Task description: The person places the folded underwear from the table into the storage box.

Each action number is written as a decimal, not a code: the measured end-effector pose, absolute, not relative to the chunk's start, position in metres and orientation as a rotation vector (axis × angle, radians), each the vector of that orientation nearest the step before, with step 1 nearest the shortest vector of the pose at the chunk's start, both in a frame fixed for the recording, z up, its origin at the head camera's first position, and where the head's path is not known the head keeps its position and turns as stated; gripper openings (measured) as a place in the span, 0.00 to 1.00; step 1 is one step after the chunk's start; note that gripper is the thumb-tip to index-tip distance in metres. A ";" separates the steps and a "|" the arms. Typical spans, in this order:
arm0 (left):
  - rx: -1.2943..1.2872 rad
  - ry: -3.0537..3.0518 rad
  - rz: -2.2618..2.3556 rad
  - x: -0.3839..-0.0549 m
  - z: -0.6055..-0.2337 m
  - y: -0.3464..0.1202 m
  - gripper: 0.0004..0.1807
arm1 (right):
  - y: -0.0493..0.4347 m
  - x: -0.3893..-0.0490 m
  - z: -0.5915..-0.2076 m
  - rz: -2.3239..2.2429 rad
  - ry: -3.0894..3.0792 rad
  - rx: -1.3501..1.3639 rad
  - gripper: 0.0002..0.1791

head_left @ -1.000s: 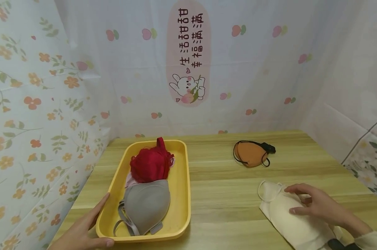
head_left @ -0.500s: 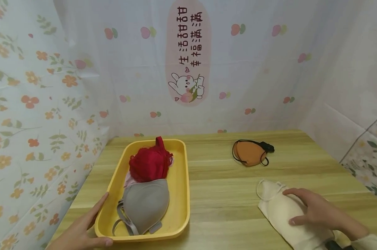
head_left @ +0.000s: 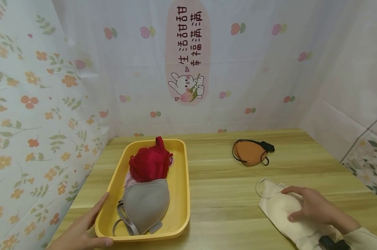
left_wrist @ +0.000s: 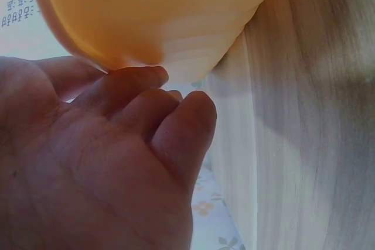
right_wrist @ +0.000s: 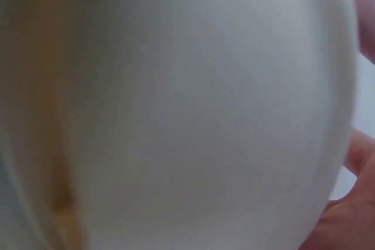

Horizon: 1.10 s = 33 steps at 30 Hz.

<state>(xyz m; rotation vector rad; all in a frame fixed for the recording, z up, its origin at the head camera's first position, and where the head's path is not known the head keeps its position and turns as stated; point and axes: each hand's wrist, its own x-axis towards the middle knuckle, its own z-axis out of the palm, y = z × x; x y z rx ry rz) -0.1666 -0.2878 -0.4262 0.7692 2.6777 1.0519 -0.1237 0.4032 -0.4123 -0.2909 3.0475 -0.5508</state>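
Observation:
At the right front of the table, my right hand (head_left: 316, 207) grips the cup of a cream bra (head_left: 283, 207), thumb and index finger apart on it. That bra's pale cup (right_wrist: 217, 103) fills most of the right wrist view, with the hand partly hidden behind its edge. My left hand (head_left: 79, 227) touches the near left corner of a yellow plastic basin (head_left: 187, 194). In the left wrist view, fingertips of the left hand (left_wrist: 111, 139) lie against the basin's outer wall (left_wrist: 170, 10). A grey bra (head_left: 147, 205) lies folded inside the basin, in front of a red bra (head_left: 151, 165).
An orange bra (head_left: 250, 152) with black straps lies farther back on the wooden table (head_left: 219, 194). Some pale pink cloth (head_left: 130, 179) shows beneath the red bra. Patterned curtains (head_left: 138, 80) hang behind the table and along both sides.
My right hand has shifted slightly and its fingers have closed in on the cream bra's cup; the bra's near end has moved a little. My left hand and the basin stay put.

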 end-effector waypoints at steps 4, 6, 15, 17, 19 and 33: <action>0.713 2.656 1.035 -0.168 -0.425 -0.289 0.61 | 0.399 -0.125 -0.411 -0.576 3.048 -0.284 0.42; 0.687 2.642 1.031 -0.168 -0.425 -0.289 0.60 | 0.397 -0.126 -0.410 -0.600 3.041 -0.290 0.44; 0.650 2.632 1.027 -0.168 -0.425 -0.291 0.60 | 0.393 -0.128 -0.413 -0.611 3.071 -0.310 0.49; 0.671 2.635 1.030 -0.168 -0.426 -0.291 0.60 | 0.395 -0.128 -0.413 -0.605 3.068 -0.320 0.48; 0.686 2.636 1.030 -0.169 -0.425 -0.289 0.59 | 0.397 -0.127 -0.413 -0.590 3.056 -0.298 0.47; 0.748 2.676 1.054 -0.166 -0.425 -0.287 0.61 | 0.420 -0.124 -0.423 -1.168 2.832 -0.466 0.36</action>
